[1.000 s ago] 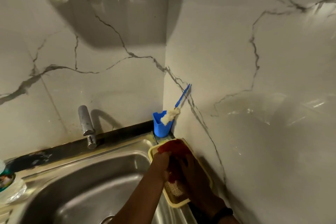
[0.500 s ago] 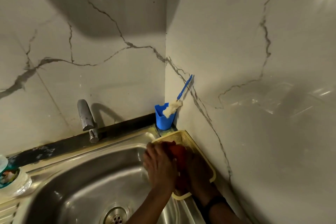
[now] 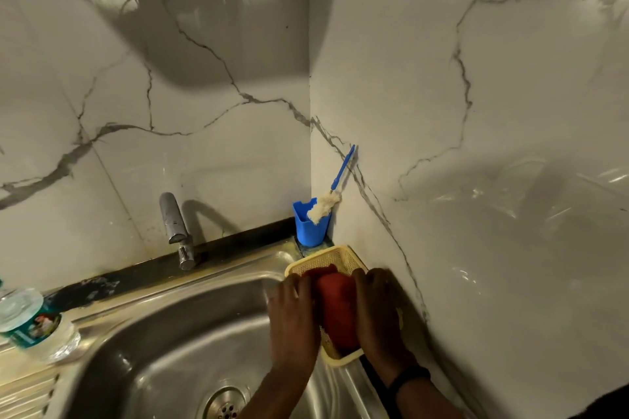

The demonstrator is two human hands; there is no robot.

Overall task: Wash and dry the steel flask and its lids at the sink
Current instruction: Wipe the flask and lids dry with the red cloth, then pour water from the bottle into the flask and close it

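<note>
A red soft thing that looks like a folded cloth [image 3: 335, 309] lies in a yellow mesh basket [image 3: 326, 260] on the sink's right rim, against the marble wall. My left hand [image 3: 292, 316] presses on its left side. My right hand [image 3: 377, 309], with a dark band at the wrist, grips its right side. The cloth sits between both palms. No steel flask or lid shows in this view.
The steel sink basin [image 3: 163, 343] with its drain [image 3: 226, 405] lies left of the basket. A chrome tap [image 3: 175, 221] stands behind it. In the corner, a blue cup [image 3: 309, 228] holds a bottle brush [image 3: 325, 206]. A plastic-wrapped jar [image 3: 30, 323] rests at the left.
Both hands have stayed on the red cloth in the basket and shifted apart to its two sides. My view has tilted down, so the drain has come into sight.
</note>
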